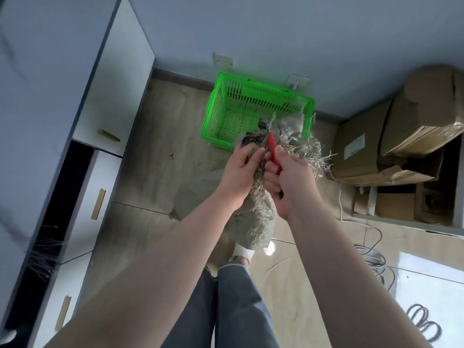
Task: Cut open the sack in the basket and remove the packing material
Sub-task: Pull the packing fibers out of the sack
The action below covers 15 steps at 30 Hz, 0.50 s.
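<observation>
A grey woven sack (258, 217) with frayed, torn edges hangs in the air between my hands, above the floor and in front of the green plastic basket (221, 104). My left hand (241, 172) grips the sack's left side near its open top, where dark material (253, 140) shows. My right hand (288, 179) is curled round a red-handled cutter (272, 149) whose tip points up into the frayed fabric. The basket stands on the floor by the wall, and its mesh bottom is visible.
Brown cardboard boxes (401, 131) are stacked at the right. A white cabinet with drawers (82, 187) runs along the left. White cables (374, 257) lie coiled on the floor at the right. My legs and a white shoe (242, 252) are below the sack.
</observation>
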Each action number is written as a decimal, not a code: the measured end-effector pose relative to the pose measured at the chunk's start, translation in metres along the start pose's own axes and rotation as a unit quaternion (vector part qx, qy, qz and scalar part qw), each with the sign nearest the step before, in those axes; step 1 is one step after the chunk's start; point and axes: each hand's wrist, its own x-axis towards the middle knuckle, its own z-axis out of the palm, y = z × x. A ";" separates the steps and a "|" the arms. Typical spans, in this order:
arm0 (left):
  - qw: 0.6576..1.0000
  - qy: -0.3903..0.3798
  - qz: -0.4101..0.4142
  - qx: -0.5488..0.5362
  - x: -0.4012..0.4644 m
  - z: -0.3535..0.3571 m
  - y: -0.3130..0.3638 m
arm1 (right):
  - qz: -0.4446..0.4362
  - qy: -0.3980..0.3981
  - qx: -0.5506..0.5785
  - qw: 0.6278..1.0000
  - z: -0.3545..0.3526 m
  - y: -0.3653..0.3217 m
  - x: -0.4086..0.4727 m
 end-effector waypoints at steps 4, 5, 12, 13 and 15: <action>0.996 -0.017 0.019 0.089 0.015 -0.011 0.002 | -0.014 -0.021 0.001 1.000 -0.004 0.004 -0.015; 0.993 -0.028 0.026 0.108 0.019 -0.013 0.003 | -0.018 -0.018 0.011 1.000 -0.005 0.004 -0.018; 0.985 -0.060 0.039 0.159 0.021 -0.015 0.007 | -0.071 0.018 -0.027 0.997 -0.009 -0.010 -0.034; 0.985 -0.020 0.024 0.169 0.021 -0.024 -0.001 | -0.118 0.030 -0.041 0.992 -0.010 -0.026 -0.037; 0.984 0.065 -0.020 0.168 0.011 -0.045 -0.018 | -0.217 0.015 -0.011 0.976 -0.012 -0.068 -0.031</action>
